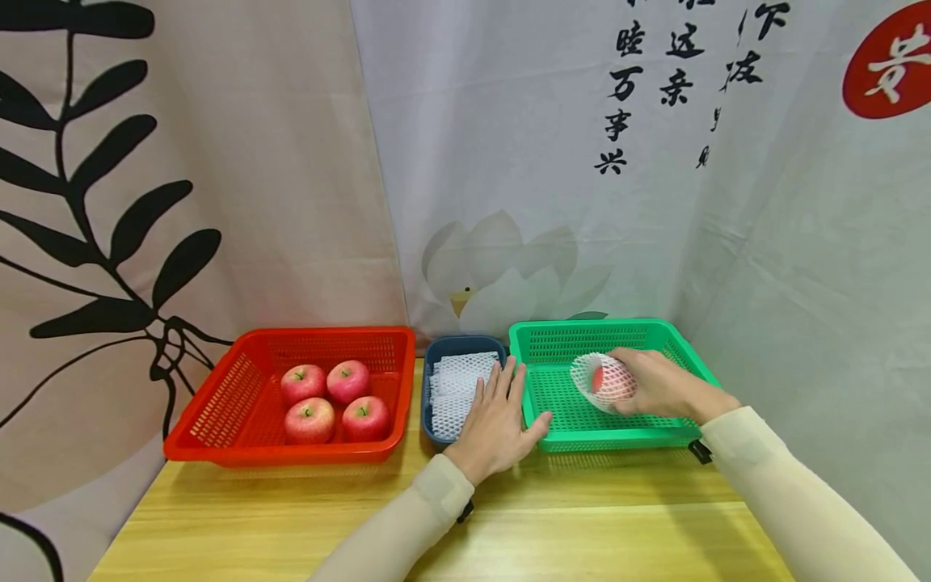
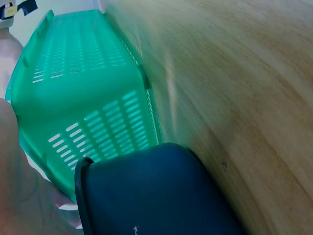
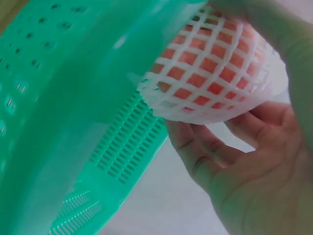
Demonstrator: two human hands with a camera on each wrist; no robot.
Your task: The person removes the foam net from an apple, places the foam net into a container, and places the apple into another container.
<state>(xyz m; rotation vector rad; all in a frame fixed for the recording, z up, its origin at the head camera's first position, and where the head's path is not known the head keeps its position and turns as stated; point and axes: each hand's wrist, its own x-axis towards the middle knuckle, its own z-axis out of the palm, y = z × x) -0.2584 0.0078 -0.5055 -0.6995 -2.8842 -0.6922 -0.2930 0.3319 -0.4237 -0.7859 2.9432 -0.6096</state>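
My right hand (image 1: 658, 383) grips an apple in a white foam net (image 1: 605, 381) over the green basket (image 1: 618, 439). Through the mesh its red skin shows in the right wrist view, with my fingers (image 3: 195, 152) curled round the netted apple (image 3: 210, 73). My left hand (image 1: 498, 424) lies with its fingers spread and straight over the front right of the dark blue bin (image 1: 463, 346), its thumb reaching across the green basket's near left corner. White foam nets (image 1: 454, 392) lie stacked in that bin, partly hidden by the left hand.
On the left, a red basket (image 1: 218, 454) holds several bare apples (image 1: 309, 420). All three containers stand in a row at the back of the wooden table (image 1: 291, 517), close to a printed cloth (image 1: 509, 162) hanging behind them.
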